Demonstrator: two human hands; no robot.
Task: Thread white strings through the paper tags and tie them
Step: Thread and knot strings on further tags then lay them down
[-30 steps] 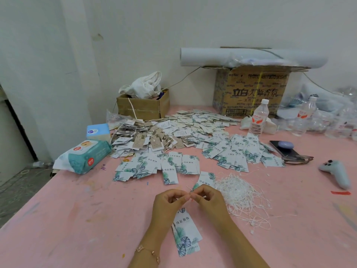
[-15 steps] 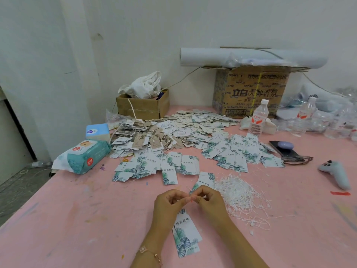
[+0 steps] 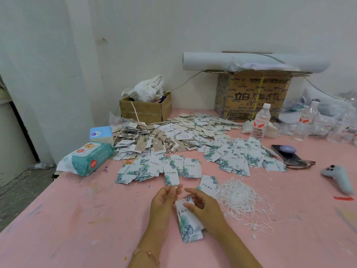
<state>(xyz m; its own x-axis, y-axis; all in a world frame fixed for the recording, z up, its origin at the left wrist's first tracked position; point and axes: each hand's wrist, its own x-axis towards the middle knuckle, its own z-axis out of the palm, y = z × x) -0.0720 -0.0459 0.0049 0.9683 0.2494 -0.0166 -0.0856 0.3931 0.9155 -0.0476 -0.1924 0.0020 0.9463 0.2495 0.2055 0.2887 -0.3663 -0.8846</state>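
My left hand [image 3: 164, 200] is raised slightly, its thumb and fingertips pinched on a thin bit of white string. My right hand [image 3: 205, 206] sits just to its right, thumb and forefinger holding the top edge of a small stack of leaf-printed paper tags [image 3: 190, 223] lying on the pink table [image 3: 77, 219]. A loose tangle of white strings [image 3: 238, 198] lies right of my right hand. More leaf-printed tags [image 3: 170, 169] are spread beyond my hands, with a bigger heap [image 3: 237, 157] to the right.
A heap of strung brown and white tags [image 3: 154, 138] lies further back. At the left are a wipes pack [image 3: 88, 158] and a tissue box [image 3: 100, 133]. Cardboard boxes [image 3: 144, 110], water bottles [image 3: 259, 120], a phone [image 3: 286, 151] and a grey controller [image 3: 340, 178] stand around.
My hands, pinched together above the tags before, have drawn apart. The right hand has dropped onto the tag stack; the left stays raised.
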